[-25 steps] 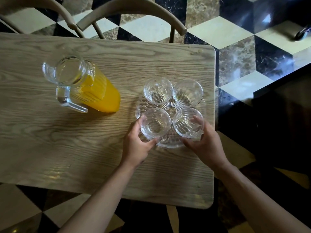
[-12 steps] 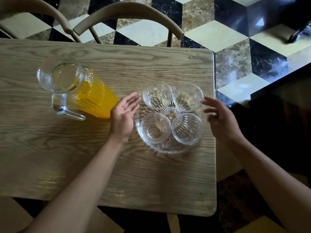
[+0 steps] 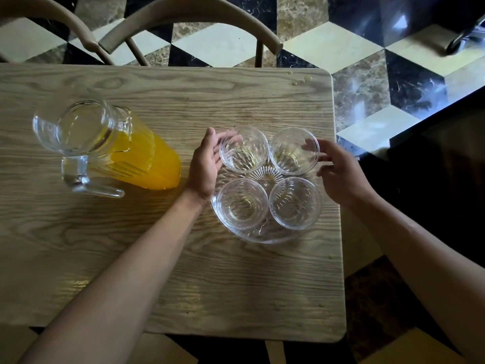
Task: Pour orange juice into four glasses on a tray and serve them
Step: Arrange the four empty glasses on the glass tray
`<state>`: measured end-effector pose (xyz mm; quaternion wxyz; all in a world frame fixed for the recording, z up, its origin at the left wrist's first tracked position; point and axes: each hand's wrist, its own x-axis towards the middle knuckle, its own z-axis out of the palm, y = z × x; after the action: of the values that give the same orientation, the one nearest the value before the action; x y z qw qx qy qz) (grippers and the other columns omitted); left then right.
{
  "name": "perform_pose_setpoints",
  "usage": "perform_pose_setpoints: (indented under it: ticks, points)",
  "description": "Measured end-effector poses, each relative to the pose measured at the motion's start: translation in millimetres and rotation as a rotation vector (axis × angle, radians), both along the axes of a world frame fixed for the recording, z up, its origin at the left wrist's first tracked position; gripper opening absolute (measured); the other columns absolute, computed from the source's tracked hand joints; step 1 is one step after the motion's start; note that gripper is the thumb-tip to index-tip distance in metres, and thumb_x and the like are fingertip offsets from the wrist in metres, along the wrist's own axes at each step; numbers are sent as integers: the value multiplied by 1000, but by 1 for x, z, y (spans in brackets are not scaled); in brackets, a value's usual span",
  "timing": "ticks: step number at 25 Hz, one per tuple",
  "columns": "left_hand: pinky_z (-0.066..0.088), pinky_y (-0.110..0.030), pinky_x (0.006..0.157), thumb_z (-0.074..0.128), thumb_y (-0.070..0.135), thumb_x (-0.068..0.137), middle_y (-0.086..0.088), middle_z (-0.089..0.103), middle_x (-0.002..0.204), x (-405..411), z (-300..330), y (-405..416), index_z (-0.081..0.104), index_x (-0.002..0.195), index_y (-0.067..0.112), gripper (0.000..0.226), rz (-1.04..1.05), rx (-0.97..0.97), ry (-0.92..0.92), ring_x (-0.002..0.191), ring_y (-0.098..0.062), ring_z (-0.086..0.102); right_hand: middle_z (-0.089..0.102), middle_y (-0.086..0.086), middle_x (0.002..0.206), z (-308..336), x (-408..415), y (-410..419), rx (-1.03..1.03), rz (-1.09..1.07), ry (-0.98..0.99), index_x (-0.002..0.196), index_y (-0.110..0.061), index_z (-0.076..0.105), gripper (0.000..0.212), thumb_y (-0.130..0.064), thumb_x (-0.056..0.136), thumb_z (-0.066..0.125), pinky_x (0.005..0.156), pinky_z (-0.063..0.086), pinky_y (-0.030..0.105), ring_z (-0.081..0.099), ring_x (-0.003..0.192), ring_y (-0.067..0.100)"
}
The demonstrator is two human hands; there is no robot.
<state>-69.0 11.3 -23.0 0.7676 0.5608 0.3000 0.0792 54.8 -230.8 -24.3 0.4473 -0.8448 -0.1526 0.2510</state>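
Your left hand [image 3: 206, 164] and right hand [image 3: 338, 174] cupped the far glasses [image 3: 242, 149] with loose fingers, not gripping; the full pitcher [image 3: 105, 145] looked heavy, best lifted by its handle [image 3: 86, 179].

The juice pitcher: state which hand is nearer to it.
Left. The left hand is just right of the pitcher, between it and the tray. The right hand is on the tray's far side, by the far-right glass.

Surface [image 3: 131, 258]: pale wood, wavy grain, matt. Four glasses [image 3: 242, 149]: clear glass, bumpy pattern, shiny. Tray [image 3: 262, 239]: clear glass, ribbed middle, shiny. Jug [image 3: 86, 143]: clear, ribbed sides, shiny, orange juice inside. Floor [image 3: 367, 85]: smooth stone tiles, glossy. Chair [image 3: 189, 14]: matt wood.
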Motion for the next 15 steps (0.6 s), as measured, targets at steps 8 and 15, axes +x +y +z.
perform_pose_setpoints:
  ticks: [8,15]
  points:
    - [47,-40,120,32,55,100,-4,79,119,-5,-1,-2,64,126,15,58,16,48,19,126,-21,70,69,-15,113,2,-5,-2,-7,2,6,135,-25,54,84,26,72,38,80,48,21,63,103,4]
    - [47,-42,120,33,55,100,-11,76,122,-9,-5,-1,61,135,7,65,15,91,32,125,-21,70,71,-5,117,1,-6,-4,14,14,5,137,-22,52,81,26,73,38,83,47,25,64,107,19]
